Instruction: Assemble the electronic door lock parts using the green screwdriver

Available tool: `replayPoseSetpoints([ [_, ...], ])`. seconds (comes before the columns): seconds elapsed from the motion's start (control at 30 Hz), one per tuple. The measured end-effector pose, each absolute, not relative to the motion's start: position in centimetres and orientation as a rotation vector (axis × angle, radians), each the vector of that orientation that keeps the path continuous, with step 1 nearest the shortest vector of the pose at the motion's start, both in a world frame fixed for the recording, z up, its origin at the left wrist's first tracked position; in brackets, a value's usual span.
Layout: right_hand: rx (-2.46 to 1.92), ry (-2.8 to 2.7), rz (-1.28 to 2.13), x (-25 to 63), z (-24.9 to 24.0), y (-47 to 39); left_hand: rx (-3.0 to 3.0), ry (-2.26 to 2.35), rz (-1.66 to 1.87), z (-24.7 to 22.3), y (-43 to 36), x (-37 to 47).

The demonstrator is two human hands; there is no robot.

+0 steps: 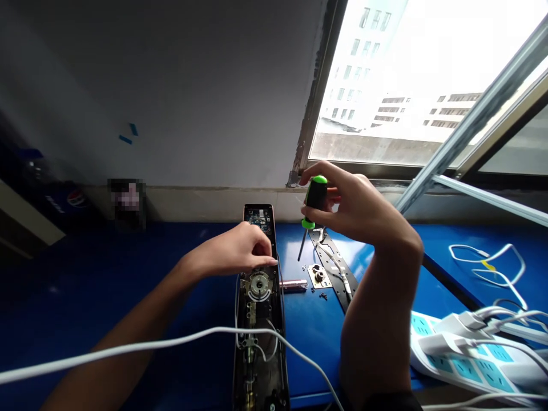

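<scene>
A green-and-black screwdriver (317, 197) is in my right hand (346, 200), its shaft pointing down and its tip apart from the parts below. My left hand (242, 248) reaches over a long, narrow opened device (261, 319), which looks like an electronic door lock body. Thumb and fingers of that hand are pinched together at the device's right edge; whatever they hold is too small to make out. A circuit board (258, 218) shows at the device's far end, and a round metal disc (260, 284) sits just below my left hand.
Right of the device lie a small square metal plate (319, 276), several black screws (323, 296), a pinkish cylinder (294, 285) and a long black panel (336, 265) with wires. A white cable (171, 341) crosses in front. A power strip (475, 359) stands at right.
</scene>
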State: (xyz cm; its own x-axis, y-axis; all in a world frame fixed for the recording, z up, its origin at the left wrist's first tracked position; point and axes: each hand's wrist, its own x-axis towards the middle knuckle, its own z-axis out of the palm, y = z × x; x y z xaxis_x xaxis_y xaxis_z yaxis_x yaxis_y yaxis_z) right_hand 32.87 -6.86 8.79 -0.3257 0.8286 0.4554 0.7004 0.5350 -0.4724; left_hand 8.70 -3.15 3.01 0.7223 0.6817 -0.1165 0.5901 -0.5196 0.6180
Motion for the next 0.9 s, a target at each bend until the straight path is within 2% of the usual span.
replayPoseSetpoints([
  [0.27, -1.491, -2.137, 0.438, 36.1, 8.0, -6.7, 2.511, 0.987, -0.097, 3.3, -0.3, 16.8],
  [0.5, -1.523, -2.102, 0.439, 37.3, 8.1, -7.0, 2.595, 0.937, -0.346, 0.2, 1.9, 20.9],
  [0.9, -1.525, -2.072, 0.450, 38.1, 7.9, -7.2, 2.717, 0.876, -0.378, -2.3, 1.6, 23.3],
])
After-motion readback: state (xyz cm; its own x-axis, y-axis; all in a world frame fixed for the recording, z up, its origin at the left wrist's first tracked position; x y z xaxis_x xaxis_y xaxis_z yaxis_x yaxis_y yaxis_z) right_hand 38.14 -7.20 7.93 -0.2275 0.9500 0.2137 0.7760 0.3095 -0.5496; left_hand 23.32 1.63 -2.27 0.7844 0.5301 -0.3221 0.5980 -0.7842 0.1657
